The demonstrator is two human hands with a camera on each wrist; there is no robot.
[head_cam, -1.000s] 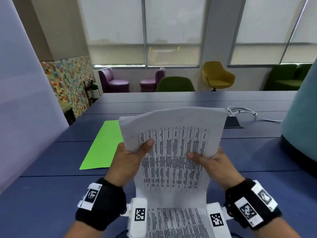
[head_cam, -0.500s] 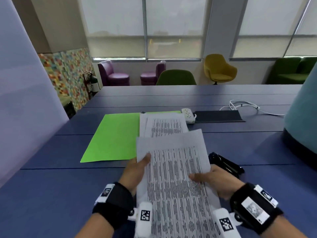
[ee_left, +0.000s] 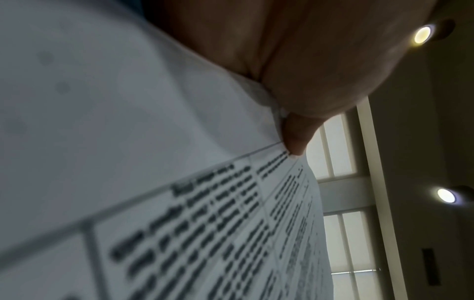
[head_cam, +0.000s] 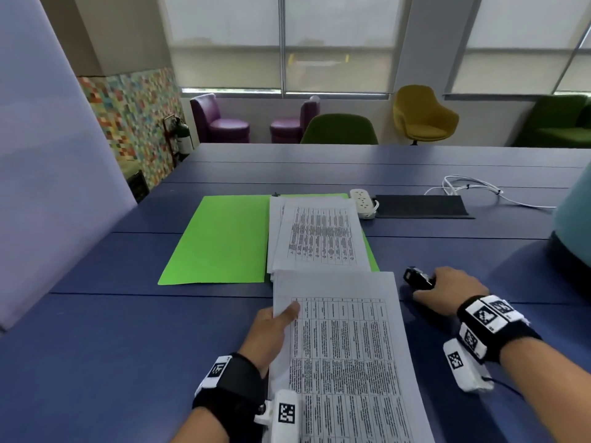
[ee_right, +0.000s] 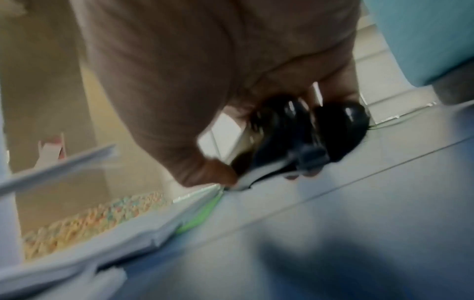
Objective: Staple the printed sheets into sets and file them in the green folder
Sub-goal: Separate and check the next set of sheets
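My left hand [head_cam: 275, 324] pinches a set of printed sheets [head_cam: 345, 353] by its left edge, thumb [ee_left: 295, 138] on top. The set lies low over the near part of the blue table. My right hand [head_cam: 447, 290] is out to the right, fingers curled round a black stapler [head_cam: 417, 278], which the right wrist view shows as a blurred stapler [ee_right: 302, 138] just above the tabletop. Farther back the green folder [head_cam: 220, 241] lies open, with a stack of printed sheets [head_cam: 319, 238] on its right half.
A white power strip [head_cam: 363, 203] and a black mat [head_cam: 419, 206] lie behind the folder, with a white cable [head_cam: 473, 187] to the right. A teal chair back [head_cam: 575, 219] crowds the right edge and a pale partition [head_cam: 48, 155] the left.
The sheets came down from upright in front of me to low over the table. My right hand let go of them, moved right and closed on the stapler. The left hand kept its hold.
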